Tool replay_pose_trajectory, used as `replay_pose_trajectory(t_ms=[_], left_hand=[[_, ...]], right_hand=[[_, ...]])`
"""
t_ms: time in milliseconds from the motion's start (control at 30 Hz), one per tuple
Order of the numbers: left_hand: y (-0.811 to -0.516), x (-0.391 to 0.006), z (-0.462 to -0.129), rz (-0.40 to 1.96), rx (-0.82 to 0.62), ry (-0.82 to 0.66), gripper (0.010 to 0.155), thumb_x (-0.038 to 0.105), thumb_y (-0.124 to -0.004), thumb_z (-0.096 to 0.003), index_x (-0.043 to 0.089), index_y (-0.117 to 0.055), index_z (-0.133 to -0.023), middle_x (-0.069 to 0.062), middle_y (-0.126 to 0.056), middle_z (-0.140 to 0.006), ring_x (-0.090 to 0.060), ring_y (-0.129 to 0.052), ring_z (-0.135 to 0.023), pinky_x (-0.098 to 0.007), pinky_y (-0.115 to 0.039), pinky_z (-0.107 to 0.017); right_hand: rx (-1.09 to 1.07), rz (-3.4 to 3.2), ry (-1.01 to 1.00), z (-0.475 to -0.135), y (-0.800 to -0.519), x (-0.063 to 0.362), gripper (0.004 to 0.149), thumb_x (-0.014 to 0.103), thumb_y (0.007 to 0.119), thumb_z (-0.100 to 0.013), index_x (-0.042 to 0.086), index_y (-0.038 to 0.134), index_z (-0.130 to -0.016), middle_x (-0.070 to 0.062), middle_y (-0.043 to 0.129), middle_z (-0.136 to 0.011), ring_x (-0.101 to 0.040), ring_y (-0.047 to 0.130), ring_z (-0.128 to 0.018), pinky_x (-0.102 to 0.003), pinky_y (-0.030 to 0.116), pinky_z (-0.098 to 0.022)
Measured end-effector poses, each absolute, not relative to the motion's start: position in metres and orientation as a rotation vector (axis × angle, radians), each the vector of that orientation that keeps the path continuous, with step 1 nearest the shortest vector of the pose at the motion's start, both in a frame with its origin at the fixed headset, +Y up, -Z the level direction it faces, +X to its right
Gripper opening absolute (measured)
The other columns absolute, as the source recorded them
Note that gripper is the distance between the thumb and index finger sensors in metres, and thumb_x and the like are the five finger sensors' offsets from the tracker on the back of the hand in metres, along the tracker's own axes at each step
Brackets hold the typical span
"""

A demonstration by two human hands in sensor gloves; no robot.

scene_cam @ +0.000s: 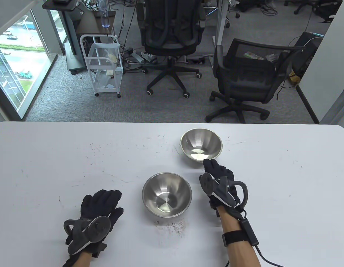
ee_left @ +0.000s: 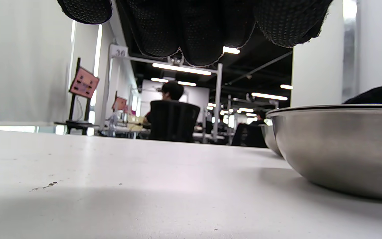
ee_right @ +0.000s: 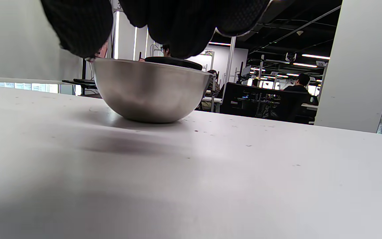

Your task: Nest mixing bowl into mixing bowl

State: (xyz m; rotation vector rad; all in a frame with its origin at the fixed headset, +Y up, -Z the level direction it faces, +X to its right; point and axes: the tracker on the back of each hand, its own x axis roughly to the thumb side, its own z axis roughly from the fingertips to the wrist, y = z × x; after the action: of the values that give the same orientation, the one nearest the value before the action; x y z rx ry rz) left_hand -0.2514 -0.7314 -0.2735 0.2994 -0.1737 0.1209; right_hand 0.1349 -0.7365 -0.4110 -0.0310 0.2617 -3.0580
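Note:
Two steel mixing bowls stand upright and empty on the white table (scene_cam: 77, 155). The near bowl (scene_cam: 167, 194) sits at the middle front and fills the right of the left wrist view (ee_left: 340, 149). The far bowl (scene_cam: 201, 144) stands behind it to the right and shows in the right wrist view (ee_right: 149, 89). My right hand (scene_cam: 216, 173) reaches toward the far bowl, its fingertips at the near rim; it holds nothing. My left hand (scene_cam: 101, 201) lies flat on the table left of the near bowl, fingers spread, empty.
Two black office chairs (scene_cam: 169, 41) (scene_cam: 244, 80) and a white wire cart (scene_cam: 105, 66) stand on the floor beyond the table's far edge. Dark specks (scene_cam: 174, 226) mark the table in front of the near bowl.

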Motion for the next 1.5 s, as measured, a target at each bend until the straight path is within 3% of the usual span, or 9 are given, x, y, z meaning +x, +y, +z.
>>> replay_pose_trajectory(t_ms=[400, 633, 1000, 1267, 1500], left_hand=[[-0.731, -0.251, -0.275, 0.109, 0.281, -0.167, 0.065, 0.056, -0.073, -0.0496, 0.036, -0.066, -0.111, 0.004, -0.080, -0.112, -0.028, -0.075, -0.107, -0.066, -0.058, -0.076], [-0.731, -0.252, -0.276, 0.103, 0.272, -0.163, 0.065, 0.056, -0.073, -0.0496, 0.036, -0.066, -0.111, 0.004, -0.080, -0.112, -0.028, -0.075, -0.107, -0.066, -0.058, -0.076], [-0.731, -0.252, -0.277, 0.096, 0.261, -0.161, 0.064, 0.056, -0.073, -0.0497, 0.037, -0.066, -0.111, 0.004, -0.081, -0.112, -0.028, -0.075, -0.107, -0.065, -0.058, -0.076], [-0.732, -0.252, -0.278, 0.098, 0.259, -0.162, 0.064, 0.056, -0.073, -0.0496, 0.037, -0.067, -0.111, 0.004, -0.081, -0.112, -0.029, -0.075, -0.107, -0.065, -0.058, -0.076], [-0.733, -0.251, -0.278, 0.102, 0.265, -0.172, 0.064, 0.056, -0.072, -0.0497, 0.037, -0.066, -0.111, 0.004, -0.081, -0.112, -0.028, -0.075, -0.107, -0.065, -0.058, -0.076]], right_hand=[[0.014, -2.929, 0.266, -0.453, -0.748, 0.130, 0.051, 0.046, 0.087, -0.044, 0.036, 0.080, -0.093, 0.004, 0.090, -0.097, -0.018, 0.095, -0.076, -0.046, 0.075, -0.063], [0.005, -2.855, 0.359, -0.462, -0.754, 0.123, 0.032, 0.042, 0.085, -0.048, 0.039, 0.092, -0.079, 0.008, 0.100, -0.086, -0.016, 0.097, -0.066, -0.045, 0.077, -0.059], [-0.057, -2.766, 0.499, -0.465, -0.756, 0.120, 0.025, 0.042, 0.087, -0.048, 0.042, 0.094, -0.071, 0.012, 0.104, -0.078, -0.016, 0.100, -0.057, -0.044, 0.079, -0.057], [-0.093, -2.765, 0.570, -0.452, -0.743, 0.125, 0.025, 0.041, 0.088, -0.046, 0.042, 0.094, -0.070, 0.011, 0.104, -0.076, -0.014, 0.104, -0.049, -0.044, 0.080, -0.056], [-0.172, -2.776, 0.663, -0.412, -0.718, 0.128, 0.025, 0.041, 0.088, -0.047, 0.042, 0.094, -0.071, 0.012, 0.104, -0.076, -0.014, 0.103, -0.049, -0.044, 0.080, -0.056]])
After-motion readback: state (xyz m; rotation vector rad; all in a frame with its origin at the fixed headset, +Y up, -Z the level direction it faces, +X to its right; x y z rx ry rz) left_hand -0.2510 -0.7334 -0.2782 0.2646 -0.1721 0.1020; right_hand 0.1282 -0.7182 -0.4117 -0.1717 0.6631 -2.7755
